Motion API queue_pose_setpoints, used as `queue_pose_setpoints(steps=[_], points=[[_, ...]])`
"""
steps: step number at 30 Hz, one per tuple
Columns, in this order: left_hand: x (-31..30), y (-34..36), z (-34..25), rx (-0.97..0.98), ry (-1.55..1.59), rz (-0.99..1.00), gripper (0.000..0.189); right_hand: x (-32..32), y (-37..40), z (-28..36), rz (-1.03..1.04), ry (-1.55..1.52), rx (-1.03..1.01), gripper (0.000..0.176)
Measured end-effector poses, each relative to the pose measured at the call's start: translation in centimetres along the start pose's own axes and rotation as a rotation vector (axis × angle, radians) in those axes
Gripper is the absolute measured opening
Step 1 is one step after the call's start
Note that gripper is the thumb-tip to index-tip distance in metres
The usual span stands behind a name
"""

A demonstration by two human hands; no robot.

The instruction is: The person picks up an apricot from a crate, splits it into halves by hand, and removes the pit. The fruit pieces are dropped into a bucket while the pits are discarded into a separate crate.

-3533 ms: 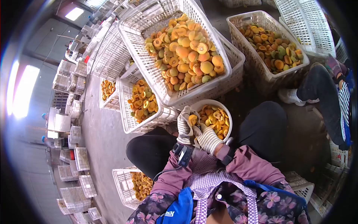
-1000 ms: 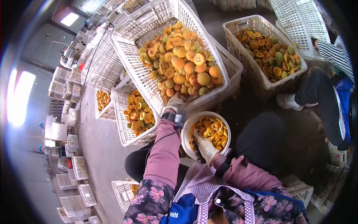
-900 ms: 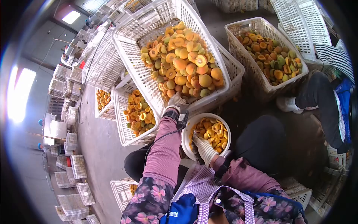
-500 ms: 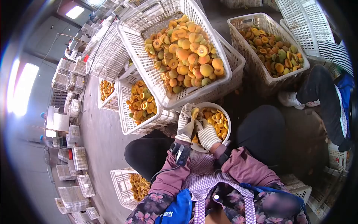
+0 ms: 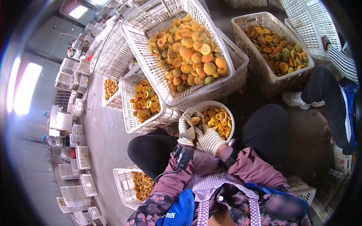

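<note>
My left hand (image 5: 186,128), in a striped, soiled work glove, is closed around an apricot half (image 5: 195,121) whose cut side faces up. Against it my right hand (image 5: 211,138), also gloved, presses with bent fingers. Whatever the right fingers grip is hidden between the two hands. Both hands are over the near left rim of a round white bucket (image 5: 232,126). Inside the bucket lie many orange-yellow apricot pieces (image 5: 218,121). Just beyond it, a large white crate (image 5: 174,101) stands tilted on another crate, filled with halved apricots (image 5: 188,52).
Left of the bucket stands a crate (image 5: 127,113) of apricot halves; another crate (image 5: 122,188) is by my left thigh. At right is a further full crate (image 5: 237,35), near a seated person's leg (image 5: 320,88). Stacked crates (image 5: 77,196) line the far left.
My left hand has turned, so the apricot half now lies cut side up in it. My right hand has shifted slightly left and down. The person at right has moved an arm.
</note>
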State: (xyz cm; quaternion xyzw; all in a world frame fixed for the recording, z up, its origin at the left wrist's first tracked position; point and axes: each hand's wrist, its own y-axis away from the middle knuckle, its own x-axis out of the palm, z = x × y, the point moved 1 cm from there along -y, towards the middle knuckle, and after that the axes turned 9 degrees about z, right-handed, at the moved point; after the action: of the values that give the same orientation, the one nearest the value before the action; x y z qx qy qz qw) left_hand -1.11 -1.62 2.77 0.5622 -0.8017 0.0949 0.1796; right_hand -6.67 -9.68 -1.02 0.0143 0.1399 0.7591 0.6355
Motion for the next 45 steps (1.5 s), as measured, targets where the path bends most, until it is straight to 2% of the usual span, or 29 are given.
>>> queue_pose_setpoints(steps=[1, 3, 4, 5, 6, 8, 10, 11, 13, 14, 15, 16, 17, 18, 20, 23, 26, 27, 28, 29, 30, 31, 32, 34, 36, 38, 41, 44, 45], points=[[-1.8, -0.1, 0.3, 0.092, -0.271, 0.255, 0.031, 0.4, -0.1, -0.4, 0.048, -0.062, -0.044, 0.052], [-2.7, 0.3, 0.5, 0.087, -0.342, 0.276, 0.032, 1.3, 0.3, -0.5, 0.088, -0.391, -0.103, 0.05], [-3.1, 0.7, 0.4, 0.086, -0.411, 0.3, 0.032, 0.2, 1.4, 1.5, 0.371, -0.666, 0.179, 0.045], [-1.4, 0.5, -2.2, -0.044, -0.221, 0.535, 0.028, -1.1, 2.3, 3.2, 0.506, -0.818, 0.317, 0.042], [-1.5, 0.1, -2.2, -0.046, -0.219, 0.532, 0.028, -2.0, 2.9, 4.2, 0.641, -0.963, 0.454, 0.041], [-0.7, -1.3, -3.7, 0.107, -0.667, 0.007, 0.027, -1.5, 3.5, 5.4, 0.591, -1.083, 0.434, 0.041], [0.9, -3.5, -9.8, -0.821, -2.165, -0.038, 0.042, -1.1, 3.7, 5.6, 0.494, -1.259, 0.383, 0.04], [-2.5, -5.8, -8.7, -0.808, -2.173, -0.032, 0.042, -0.9, 3.3, 5.1, 0.405, -1.291, 0.421, 0.039], [-9.6, -11.6, -4.9, 0.788, -1.263, -0.175, 0.044, -0.7, 2.0, 3.9, 0.275, -1.316, 0.493, 0.037], [-5.1, -12.6, -7.4, 0.305, -1.031, -0.166, 0.042, -0.6, 1.5, 3.7, 0.239, -1.31, 0.534, 0.037], [-3.9, -15.4, -6.8, 0.064, -0.354, -0.175, 0.04, -0.4, 1.0, 3.8, 0.208, -1.237, 0.532, 0.037], [-12.0, -22.2, -1.9, 0.318, -1.01, 0.086, 0.043, 0.0, 0.5, 3.5, 0.166, -1.135, 0.488, 0.038], [-9.1, -23.3, -3.3, -0.031, -1.577, -0.042, 0.051, -0.1, 0.1, 3.6, 0.166, -1.151, 0.503, 0.038], [-9.2, -24.9, -1.5, -0.397, -1.956, -0.007, 0.052, -0.2, -0.1, 3.8, 0.169, -1.168, 0.519, 0.038], [-10.2, -23.6, 0.2, 0.083, -2.2, -0.07, 0.05, -0.2, -0.4, 3.9, 0.15, -1.157, 0.516, 0.038], [-28.7, -32.2, 12.8, -0.295, -0.969, -0.133, 0.043, 0.0, -0.7, 3.3, 0.102, -1.126, 0.494, 0.038], [-15.3, -22.9, 2.9, -0.226, -1.027, 0.127, 0.04, 1.5, -1.5, 0.7, -0.071, -0.976, 0.267, 0.039], [-8.7, -18.4, 0.0, 0.044, -0.558, 0.114, 0.04, 0.5, -1.0, 1.2, 0.043, -1.026, 0.359, 0.041], [-5.6, -14.9, -1.6, 0.015, -0.419, 0.074, 0.039, -0.8, -0.5, 2.6, 0.081, -0.992, 0.4, 0.043], [-3.7, -11.8, -2.3, -0.011, -0.318, 0.046, 0.039, -0.7, -1.1, 2.4, -0.047, -0.895, 0.239, 0.038], [-3.1, -9.4, -2.1, -0.109, 0.195, 0.087, 0.039, 0.0, -1.8, 1.4, -0.173, -0.793, 0.081, 0.034], [-1.0, -6.4, -2.1, 0.005, -0.172, 0.151, 0.03, 0.5, -2.3, -0.1, -0.39, -0.23, -0.264, 0.035], [-0.3, -4.6, -1.9, -0.084, -0.007, 0.09, 0.025, 0.2, -2.5, -0.9, -0.293, -0.12, -0.226, 0.041], [1.4, -2.0, -2.0, -0.04, -0.019, 0.05, 0.023, -0.9, -1.0, 2.6, -0.146, -0.571, -0.063, 0.043], [1.7, -1.2, -2.3, -0.117, 0.171, -0.046, 0.027, -0.2, -0.8, 1.5, -0.11, -0.56, -0.024, 0.045], [1.5, -0.6, -2.2, -0.187, 0.36, -0.145, 0.031, -0.5, -0.3, 1.7, -0.099, -0.331, -0.002, 0.036], [1.3, 0.0, -1.5, -0.102, -0.027, -0.188, 0.035, -0.7, 0.0, 1.9, -0.12, -0.205, -0.023, 0.038], [1.1, -0.1, -1.0, -0.113, 0.046, -0.216, 0.029, -1.3, 0.8, 2.9, -0.092, -0.075, 0.037, 0.038], [0.3, -0.2, -0.4, -0.102, 0.048, -0.121, 0.028, -1.3, 0.8, 3.1, -0.066, -0.015, 0.076, 0.038]])
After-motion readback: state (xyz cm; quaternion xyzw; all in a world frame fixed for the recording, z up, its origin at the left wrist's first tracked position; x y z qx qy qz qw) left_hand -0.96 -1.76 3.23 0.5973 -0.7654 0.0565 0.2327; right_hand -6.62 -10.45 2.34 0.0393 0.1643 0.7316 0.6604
